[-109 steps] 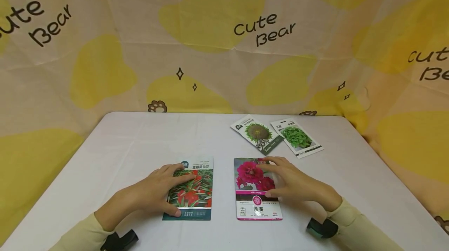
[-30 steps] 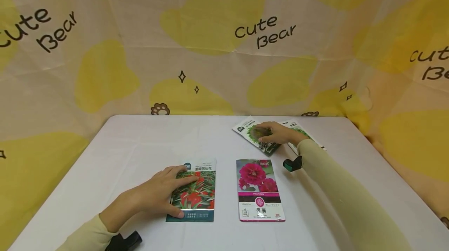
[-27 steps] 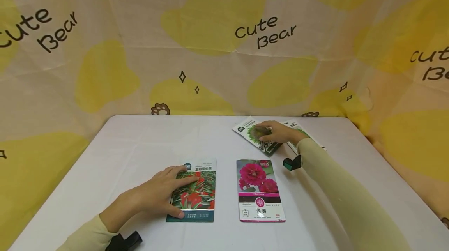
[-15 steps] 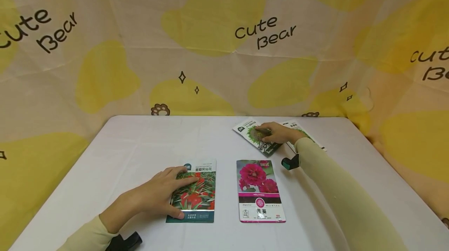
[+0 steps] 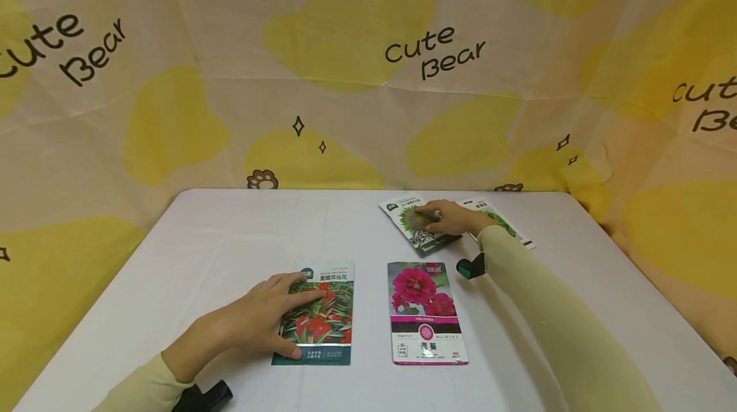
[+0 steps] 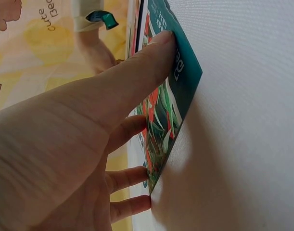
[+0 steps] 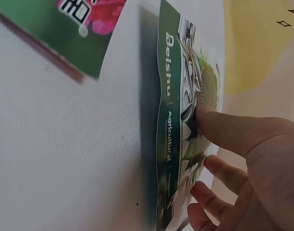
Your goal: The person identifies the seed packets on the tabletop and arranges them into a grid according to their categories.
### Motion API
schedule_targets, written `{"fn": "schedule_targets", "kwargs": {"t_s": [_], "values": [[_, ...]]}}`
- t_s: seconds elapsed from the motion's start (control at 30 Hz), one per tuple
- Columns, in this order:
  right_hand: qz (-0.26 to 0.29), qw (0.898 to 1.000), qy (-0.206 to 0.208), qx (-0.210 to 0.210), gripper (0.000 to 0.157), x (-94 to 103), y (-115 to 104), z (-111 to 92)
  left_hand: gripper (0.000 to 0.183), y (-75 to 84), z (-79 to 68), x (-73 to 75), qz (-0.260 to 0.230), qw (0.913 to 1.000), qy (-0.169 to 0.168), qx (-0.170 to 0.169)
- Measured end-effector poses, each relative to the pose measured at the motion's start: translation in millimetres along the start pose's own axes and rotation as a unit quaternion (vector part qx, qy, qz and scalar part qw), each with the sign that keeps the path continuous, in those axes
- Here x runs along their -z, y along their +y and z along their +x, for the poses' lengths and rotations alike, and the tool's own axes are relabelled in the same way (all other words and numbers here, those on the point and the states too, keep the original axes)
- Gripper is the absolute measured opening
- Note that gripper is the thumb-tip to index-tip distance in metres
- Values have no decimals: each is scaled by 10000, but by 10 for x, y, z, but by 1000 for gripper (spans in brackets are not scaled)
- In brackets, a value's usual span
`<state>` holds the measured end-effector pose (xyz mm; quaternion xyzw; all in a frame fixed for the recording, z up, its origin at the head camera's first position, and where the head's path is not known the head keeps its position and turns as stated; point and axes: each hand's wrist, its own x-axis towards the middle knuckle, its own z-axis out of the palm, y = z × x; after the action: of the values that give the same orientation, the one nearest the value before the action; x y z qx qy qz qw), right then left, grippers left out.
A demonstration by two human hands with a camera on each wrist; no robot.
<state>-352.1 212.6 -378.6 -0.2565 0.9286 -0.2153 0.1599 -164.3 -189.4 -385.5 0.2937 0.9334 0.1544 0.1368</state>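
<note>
In the head view my left hand (image 5: 253,313) rests on a seed packet with red flowers (image 5: 340,309), fingers spread and relaxed. The thumb (image 6: 161,48) lies on the packet's dark green band in the left wrist view. My right hand (image 5: 451,217) reaches to the back of the table, its fingertips on a sunflower seed packet (image 5: 409,210). In the right wrist view the thumb and several fingertips touch the face of that sunflower packet (image 7: 168,96), whose green band reads "Beishu". It lies tilted and partly covered by the hand.
A hollyhock seed packet (image 5: 426,341) with pink flowers lies to the right of the red-flowered one. Under my right forearm shows a leafy green seed packet (image 5: 508,225). A patterned yellow cloth (image 5: 334,34) hangs behind the white table (image 5: 230,226).
Earlier my right hand left the hollyhock packet for the sunflower packet. Over the last half second the sunflower packet has turned and slid slightly left under it. My left hand stays put.
</note>
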Motion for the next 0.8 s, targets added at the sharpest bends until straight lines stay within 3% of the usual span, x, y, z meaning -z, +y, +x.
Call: {"fn": "schedule_targets", "kwargs": {"t_s": [0.33,0.8], "values": [[-264,9995,140,-26,54,-51,-99,55,95,-4,11,-13,139,9999,77,-48],[-226,9993,307,-26,53,-132,-296,194,95,-5,10,-2,52,10000,-13,50]]}}
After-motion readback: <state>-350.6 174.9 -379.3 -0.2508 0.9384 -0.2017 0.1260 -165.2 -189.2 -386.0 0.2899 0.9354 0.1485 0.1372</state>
